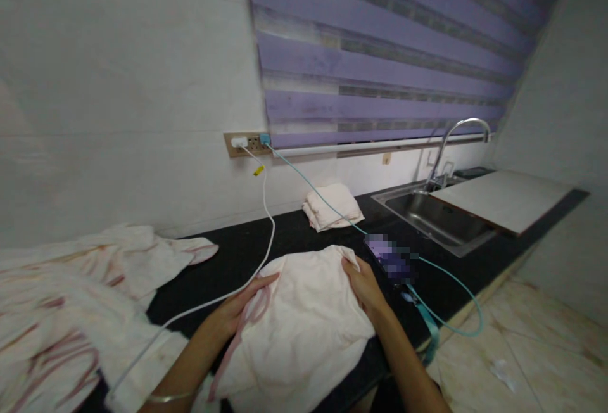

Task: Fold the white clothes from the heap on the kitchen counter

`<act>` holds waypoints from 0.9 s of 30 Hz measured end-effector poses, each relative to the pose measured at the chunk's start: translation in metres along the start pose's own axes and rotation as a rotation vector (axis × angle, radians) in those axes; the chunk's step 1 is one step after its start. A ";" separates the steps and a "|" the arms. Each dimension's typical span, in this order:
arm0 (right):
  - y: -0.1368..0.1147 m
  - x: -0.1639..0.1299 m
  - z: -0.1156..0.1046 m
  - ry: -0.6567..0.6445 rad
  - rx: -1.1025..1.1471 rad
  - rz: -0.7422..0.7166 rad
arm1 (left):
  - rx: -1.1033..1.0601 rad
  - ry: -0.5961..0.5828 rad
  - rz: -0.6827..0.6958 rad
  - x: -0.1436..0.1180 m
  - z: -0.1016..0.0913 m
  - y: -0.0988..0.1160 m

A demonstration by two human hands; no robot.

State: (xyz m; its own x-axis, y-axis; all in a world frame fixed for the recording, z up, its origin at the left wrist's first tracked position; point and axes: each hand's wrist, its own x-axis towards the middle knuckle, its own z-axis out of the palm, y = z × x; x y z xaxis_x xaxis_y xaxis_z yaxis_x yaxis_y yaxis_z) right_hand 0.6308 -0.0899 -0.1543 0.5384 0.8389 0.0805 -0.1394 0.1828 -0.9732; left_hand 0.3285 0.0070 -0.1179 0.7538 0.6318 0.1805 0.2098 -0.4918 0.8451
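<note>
A white cloth [308,318] with pink edging hangs spread between my two hands, over the front of the dark counter. My left hand [244,302] grips its left edge, thumb on top and the other fingers hidden behind the fabric. At the upper right corner, my right hand [363,283] pinches the cloth between thumb and fingers. Behind it on the counter lies a folded white cloth stack [332,206]. To the left is a loose heap of white cloths [90,292] with reddish trim.
A phone [389,260], its screen blurred, lies on the counter [446,273] with a teal cable [313,188]. A white cable [223,297] runs from the wall socket [251,144] across my left forearm. Further right are the sink [441,216], tap [444,147] and a white board [508,197].
</note>
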 end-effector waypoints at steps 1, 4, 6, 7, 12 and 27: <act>0.001 0.001 0.000 0.000 -0.012 -0.007 | -0.007 -0.003 -0.006 0.000 0.000 0.001; 0.001 0.000 -0.001 -0.001 -0.030 -0.019 | -0.013 -0.019 -0.022 0.000 0.000 0.004; -0.001 -0.001 0.000 0.001 -0.032 -0.024 | -0.016 -0.027 -0.027 0.000 0.000 0.005; -0.002 -0.002 0.000 0.000 -0.033 -0.029 | -0.018 -0.029 -0.026 0.000 0.000 0.006; -0.009 -0.005 0.002 0.011 -0.065 -0.031 | 0.005 0.016 -0.022 0.001 0.000 0.009; 0.001 0.000 -0.001 -0.018 -0.097 -0.060 | 0.123 0.010 -0.004 -0.007 -0.005 -0.010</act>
State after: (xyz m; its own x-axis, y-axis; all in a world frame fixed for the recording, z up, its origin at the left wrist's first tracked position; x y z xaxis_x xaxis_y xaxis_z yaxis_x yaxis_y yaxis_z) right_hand 0.6314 -0.0906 -0.1551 0.5284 0.8370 0.1422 -0.0258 0.1833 -0.9827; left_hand 0.3178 0.0110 -0.1253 0.7466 0.6396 0.1829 0.2881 -0.5586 0.7778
